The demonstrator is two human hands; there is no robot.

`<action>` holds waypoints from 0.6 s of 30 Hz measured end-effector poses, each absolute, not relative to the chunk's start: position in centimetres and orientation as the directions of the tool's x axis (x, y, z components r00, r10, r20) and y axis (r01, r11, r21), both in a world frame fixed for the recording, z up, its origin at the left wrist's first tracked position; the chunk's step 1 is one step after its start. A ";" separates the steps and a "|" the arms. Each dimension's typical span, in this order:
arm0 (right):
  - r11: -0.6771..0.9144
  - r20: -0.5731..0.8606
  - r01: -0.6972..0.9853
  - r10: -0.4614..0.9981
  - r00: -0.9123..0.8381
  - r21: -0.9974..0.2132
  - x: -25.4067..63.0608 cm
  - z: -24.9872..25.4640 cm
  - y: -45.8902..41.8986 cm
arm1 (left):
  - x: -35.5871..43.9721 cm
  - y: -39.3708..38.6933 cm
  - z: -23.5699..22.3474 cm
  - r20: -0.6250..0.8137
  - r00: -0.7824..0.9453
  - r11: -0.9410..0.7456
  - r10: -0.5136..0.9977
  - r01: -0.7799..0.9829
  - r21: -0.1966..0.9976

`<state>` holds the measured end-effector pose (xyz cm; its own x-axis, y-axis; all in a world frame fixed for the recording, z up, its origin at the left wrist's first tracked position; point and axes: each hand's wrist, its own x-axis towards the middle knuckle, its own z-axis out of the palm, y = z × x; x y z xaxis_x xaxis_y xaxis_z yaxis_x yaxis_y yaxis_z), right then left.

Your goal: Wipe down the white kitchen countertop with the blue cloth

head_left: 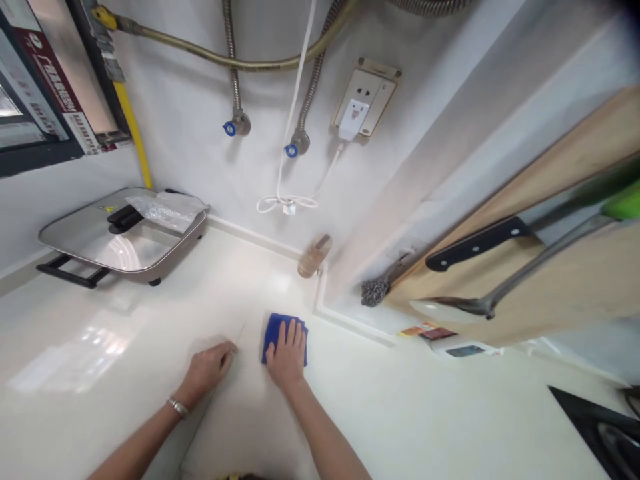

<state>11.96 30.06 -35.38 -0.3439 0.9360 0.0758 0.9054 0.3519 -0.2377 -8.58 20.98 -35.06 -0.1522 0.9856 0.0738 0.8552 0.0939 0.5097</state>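
Observation:
My right hand [287, 355] lies flat on a blue cloth [274, 328], fingers stretched out, pressing it onto the white countertop [150, 347]. My left hand [209, 369] rests on the countertop just left of the cloth, fingers curled loosely against the surface with nothing seen in them. A metal bracelet [178, 407] sits on the left wrist.
A square electric pan with a glass lid [120, 239] stands at the back left. A small jar [314, 256] lies by the wall. To the right are a steel scrubber [375, 291], a wooden board [575, 280], a black-handled knife [475, 245] and a ladle. A stove corner [600, 427] shows at the lower right.

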 end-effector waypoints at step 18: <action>0.160 0.424 0.833 0.901 0.096 -0.530 40.3 -42.0 13.2 | 1.3 24.4 -35.7 0.222 -0.165 0.025 0.961 0.852 0.524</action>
